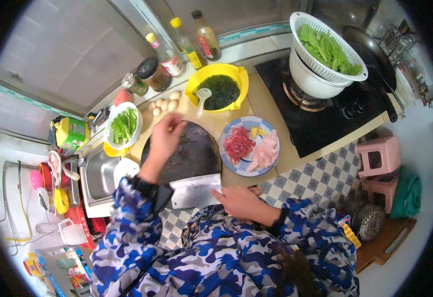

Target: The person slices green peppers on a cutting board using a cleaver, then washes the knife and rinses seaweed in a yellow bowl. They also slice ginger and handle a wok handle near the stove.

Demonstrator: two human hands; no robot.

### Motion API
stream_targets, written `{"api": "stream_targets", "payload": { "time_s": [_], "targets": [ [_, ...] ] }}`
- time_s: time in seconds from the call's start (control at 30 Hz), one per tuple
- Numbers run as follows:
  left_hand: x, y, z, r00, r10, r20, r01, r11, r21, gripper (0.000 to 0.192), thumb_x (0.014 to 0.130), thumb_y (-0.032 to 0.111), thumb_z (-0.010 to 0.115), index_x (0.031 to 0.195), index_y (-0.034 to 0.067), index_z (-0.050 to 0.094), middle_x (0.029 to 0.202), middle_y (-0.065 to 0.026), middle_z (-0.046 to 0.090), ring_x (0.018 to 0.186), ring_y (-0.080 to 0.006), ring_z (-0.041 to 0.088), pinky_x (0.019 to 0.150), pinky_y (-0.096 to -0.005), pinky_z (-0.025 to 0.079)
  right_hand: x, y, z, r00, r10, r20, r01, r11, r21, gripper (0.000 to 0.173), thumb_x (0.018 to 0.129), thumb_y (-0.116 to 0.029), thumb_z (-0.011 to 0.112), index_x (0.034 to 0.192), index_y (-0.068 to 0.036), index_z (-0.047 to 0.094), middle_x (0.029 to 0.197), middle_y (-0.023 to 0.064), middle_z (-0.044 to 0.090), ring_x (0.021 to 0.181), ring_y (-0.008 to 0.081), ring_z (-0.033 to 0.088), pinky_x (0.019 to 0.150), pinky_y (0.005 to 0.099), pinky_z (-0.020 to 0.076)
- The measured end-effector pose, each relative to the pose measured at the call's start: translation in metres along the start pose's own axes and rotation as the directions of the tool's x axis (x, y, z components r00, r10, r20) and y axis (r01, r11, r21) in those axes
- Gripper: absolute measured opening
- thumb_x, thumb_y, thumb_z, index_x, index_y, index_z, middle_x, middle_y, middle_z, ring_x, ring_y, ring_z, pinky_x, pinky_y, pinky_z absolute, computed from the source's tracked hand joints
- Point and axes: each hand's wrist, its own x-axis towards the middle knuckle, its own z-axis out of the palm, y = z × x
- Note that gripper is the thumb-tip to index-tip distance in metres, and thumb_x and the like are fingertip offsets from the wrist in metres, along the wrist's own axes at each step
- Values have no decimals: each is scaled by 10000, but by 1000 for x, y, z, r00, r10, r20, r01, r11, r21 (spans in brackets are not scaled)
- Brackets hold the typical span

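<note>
My right hand (238,202) grips a metal cleaver (196,190), its broad blade lying across the near edge of a dark round cutting board (198,152). Over the board's far left part is my left hand (166,137), fingers bent together; something small and greenish shows by the fingertips, too small to name. Right of the board stands a blue-rimmed plate (249,171) with sliced red meat (238,144), pale pink meat (266,152) and yellowish slices (258,131). Cut green vegetables (123,124) fill a white bowl (137,130) at the left.
Behind the board are eggs (165,104), a yellow basin (243,89) of dark greens with a white spoon (202,98), and bottles (188,44). A sink (99,174) lies left; at right, a white colander (361,76) of leafy greens rests on a pot (309,80) on the stove (305,133).
</note>
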Motion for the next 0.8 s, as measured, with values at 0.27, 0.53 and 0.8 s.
{"api": "stream_targets", "payload": {
  "time_s": [0.27, 0.53, 0.8],
  "targets": [
    [-120, -107, -73, 919, -376, -120, 341, 909, -238, 84, 795, 41, 660, 768, 12, 586, 728, -28, 594, 632, -75, 516, 598, -218, 433, 95, 21, 65, 985, -163, -49, 154, 976, -151, 371, 823, -100, 463, 1187, -60, 524, 863, 101, 540, 796, 258, 536, 711, 355, 427],
    [-102, -118, -39, 913, -378, 155, 408, 814, -413, 306, 907, 304, 542, 983, 38, 670, 863, -44, 587, 706, -114, 564, 583, -240, 468, 127, 11, 44, 956, 276, -98, -289, 943, -166, 252, 804, -147, 538, 1036, -66, 592, 887, 126, 509, 839, 303, 518, 692, 415, 446],
    [-20, -60, 36, 972, -212, 100, 234, 872, -431, 431, 838, 261, 628, 1175, 17, 517, 996, -128, 608, 727, -167, 592, 679, -290, 483, 210, 108, -36, 824, 450, -344, -538, 813, -224, 246, 769, -105, 572, 1005, -40, 551, 947, 225, 528, 809, 380, 587, 706, 465, 498]
  ]
}}
